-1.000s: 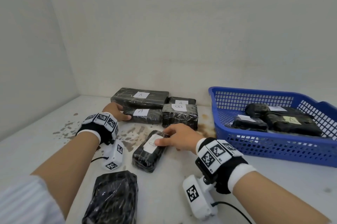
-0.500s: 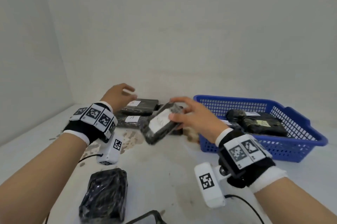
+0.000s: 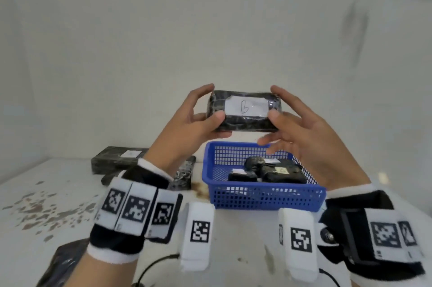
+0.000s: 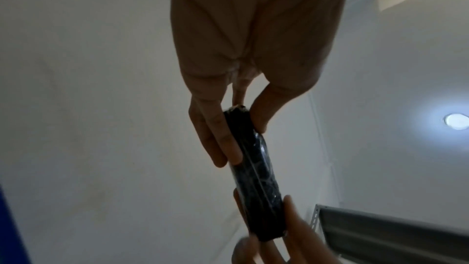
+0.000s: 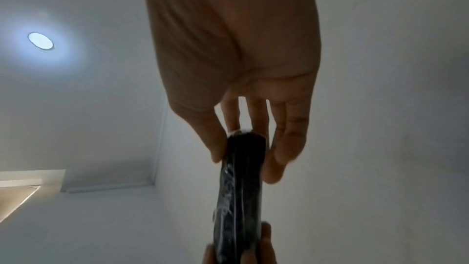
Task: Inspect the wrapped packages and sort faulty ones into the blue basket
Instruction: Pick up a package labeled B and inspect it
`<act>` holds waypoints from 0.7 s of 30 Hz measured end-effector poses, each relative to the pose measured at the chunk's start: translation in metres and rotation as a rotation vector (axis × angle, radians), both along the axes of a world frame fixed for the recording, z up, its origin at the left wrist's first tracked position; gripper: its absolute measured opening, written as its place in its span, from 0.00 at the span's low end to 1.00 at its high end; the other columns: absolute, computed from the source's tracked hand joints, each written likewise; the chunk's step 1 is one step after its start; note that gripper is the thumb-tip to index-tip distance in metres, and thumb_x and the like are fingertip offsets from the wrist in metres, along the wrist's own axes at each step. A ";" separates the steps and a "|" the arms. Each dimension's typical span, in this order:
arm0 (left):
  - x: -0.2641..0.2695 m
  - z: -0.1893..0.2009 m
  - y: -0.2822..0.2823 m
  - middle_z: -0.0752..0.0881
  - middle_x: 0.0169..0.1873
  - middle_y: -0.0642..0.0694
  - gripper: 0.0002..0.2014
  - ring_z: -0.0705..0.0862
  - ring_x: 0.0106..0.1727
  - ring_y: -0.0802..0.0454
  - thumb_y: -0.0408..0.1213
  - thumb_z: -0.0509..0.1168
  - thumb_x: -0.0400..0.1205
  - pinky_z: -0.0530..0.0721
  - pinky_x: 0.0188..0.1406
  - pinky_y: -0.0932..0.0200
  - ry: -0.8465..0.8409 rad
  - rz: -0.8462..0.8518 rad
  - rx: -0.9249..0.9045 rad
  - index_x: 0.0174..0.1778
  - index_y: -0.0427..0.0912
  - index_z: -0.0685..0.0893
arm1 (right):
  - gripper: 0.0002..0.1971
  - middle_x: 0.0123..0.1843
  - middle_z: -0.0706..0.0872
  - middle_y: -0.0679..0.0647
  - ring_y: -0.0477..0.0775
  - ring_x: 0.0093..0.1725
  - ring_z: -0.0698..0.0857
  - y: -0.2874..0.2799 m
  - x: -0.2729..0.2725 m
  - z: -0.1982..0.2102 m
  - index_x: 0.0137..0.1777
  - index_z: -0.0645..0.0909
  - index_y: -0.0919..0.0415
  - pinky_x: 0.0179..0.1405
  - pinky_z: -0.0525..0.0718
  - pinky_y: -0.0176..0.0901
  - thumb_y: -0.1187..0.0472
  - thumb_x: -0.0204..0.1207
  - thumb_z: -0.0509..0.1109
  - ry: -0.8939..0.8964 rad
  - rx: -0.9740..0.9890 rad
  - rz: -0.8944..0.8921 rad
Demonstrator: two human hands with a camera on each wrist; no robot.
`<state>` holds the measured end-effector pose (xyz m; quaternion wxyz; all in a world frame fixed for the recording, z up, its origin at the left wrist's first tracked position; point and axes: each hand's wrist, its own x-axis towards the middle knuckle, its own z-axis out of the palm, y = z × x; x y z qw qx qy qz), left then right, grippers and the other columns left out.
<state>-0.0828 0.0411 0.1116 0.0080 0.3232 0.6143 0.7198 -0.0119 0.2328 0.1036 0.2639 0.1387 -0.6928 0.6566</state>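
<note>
Both hands pinch one wrapped package (image 3: 245, 111) by its short ends, left hand (image 3: 187, 127) and right hand (image 3: 301, 132) each with thumb on the labelled face and fingers behind, lifting it in open air above the blue basket (image 3: 264, 198). Bare table (image 3: 233, 235) lies between the basket's near rim and the wrists. Beyond, more packages (image 3: 117, 160) sit along the far edge by the wall.

White desk (image 3: 245, 235), stained brown at left. Blue basket (image 3: 264, 198) sits mid-frame, black wrapped packages (image 3: 117, 161) left of it, another package (image 3: 63, 263) lower left.
</note>
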 end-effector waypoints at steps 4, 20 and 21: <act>0.009 -0.011 0.010 0.90 0.55 0.38 0.29 0.92 0.51 0.46 0.32 0.70 0.79 0.88 0.55 0.56 0.049 0.024 -0.051 0.75 0.53 0.72 | 0.31 0.44 0.92 0.54 0.53 0.33 0.83 0.015 0.016 0.004 0.73 0.80 0.43 0.32 0.85 0.39 0.54 0.66 0.76 0.019 0.088 -0.036; 0.010 -0.020 0.016 0.91 0.48 0.46 0.27 0.92 0.40 0.54 0.40 0.69 0.80 0.82 0.36 0.72 0.237 0.187 -0.139 0.74 0.60 0.72 | 0.29 0.33 0.89 0.46 0.47 0.24 0.76 0.015 0.002 -0.005 0.67 0.80 0.41 0.25 0.76 0.31 0.50 0.65 0.80 0.005 0.150 -0.173; 0.010 -0.019 0.016 0.91 0.48 0.46 0.27 0.91 0.40 0.54 0.41 0.69 0.80 0.84 0.39 0.68 0.241 0.188 -0.144 0.75 0.60 0.72 | 0.27 0.33 0.89 0.45 0.47 0.24 0.76 0.014 0.003 -0.004 0.67 0.80 0.41 0.24 0.75 0.30 0.52 0.67 0.81 0.006 0.147 -0.183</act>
